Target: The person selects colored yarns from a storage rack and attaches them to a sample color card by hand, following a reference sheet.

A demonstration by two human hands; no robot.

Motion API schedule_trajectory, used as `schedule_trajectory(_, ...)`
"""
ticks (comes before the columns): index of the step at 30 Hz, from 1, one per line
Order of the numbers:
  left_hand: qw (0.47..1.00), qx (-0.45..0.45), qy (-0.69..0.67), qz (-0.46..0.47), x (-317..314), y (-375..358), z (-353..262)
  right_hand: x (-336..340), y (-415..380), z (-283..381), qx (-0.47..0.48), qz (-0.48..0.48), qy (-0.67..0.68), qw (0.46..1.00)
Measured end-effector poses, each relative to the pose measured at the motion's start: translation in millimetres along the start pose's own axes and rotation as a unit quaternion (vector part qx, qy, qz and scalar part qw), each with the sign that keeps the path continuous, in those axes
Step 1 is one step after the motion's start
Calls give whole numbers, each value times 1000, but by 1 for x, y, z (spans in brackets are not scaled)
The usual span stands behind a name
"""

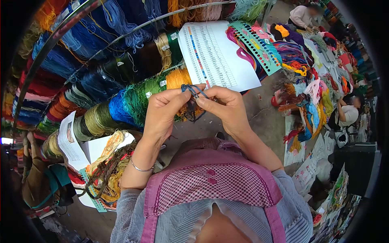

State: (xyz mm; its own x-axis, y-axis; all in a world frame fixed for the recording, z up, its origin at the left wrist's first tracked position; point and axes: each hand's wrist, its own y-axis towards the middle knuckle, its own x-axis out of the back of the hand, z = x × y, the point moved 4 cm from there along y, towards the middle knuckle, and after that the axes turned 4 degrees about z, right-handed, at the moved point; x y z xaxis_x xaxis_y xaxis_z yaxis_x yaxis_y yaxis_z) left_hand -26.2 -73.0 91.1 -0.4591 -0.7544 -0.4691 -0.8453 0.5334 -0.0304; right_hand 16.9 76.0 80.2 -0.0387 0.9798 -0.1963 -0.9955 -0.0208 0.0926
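Observation:
Both hands are raised in front of my chest, fingertips close together. A bundle of dark blue embroidery thread is between them, looped at the top, with loose strands hanging below. My left hand pinches the thread between thumb and fingers. From the other side, my right hand pinches the same thread with thumb and index finger. Just beyond the fingertips lies a printed chart sheet with a column of colour marks. A green punched card strung with coloured threads rests on its right part.
Racks of coloured thread skeins stand ahead and left. More paper and a thread bundle lie at my left. At right, a table bears heaped yarn. Other people are around, one at far left.

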Motion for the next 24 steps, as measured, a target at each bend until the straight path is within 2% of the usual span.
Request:
schedule_trajectory(2,1000,12,12,-7,8,0,7,0,-1,-1,-9,0,9,1000)
schedule_trajectory(8,1000,22,10,-13,10,-1,11,5,-2,-4,46,-5,-55,997)
schedule_trajectory(11,1000,21,-3,-5,6,-2,10,3,-3,2,33,18,-70,997)
schedule_trajectory(13,1000,19,-4,2,4,-2,9,2,-4,0,-12,18,-70,997)
schedule_trajectory(16,1000,28,7,-5,5,-3,13,-3,-5,8,-1,15,-35,999)
schedule_trajectory(23,1000,20,-20,-6,2,-4,13,3,-5,-1,-27,2,-69,997)
schedule_trajectory(24,999,21,-24,-7,2,-3,13,6,-4,1,56,4,-150,987)
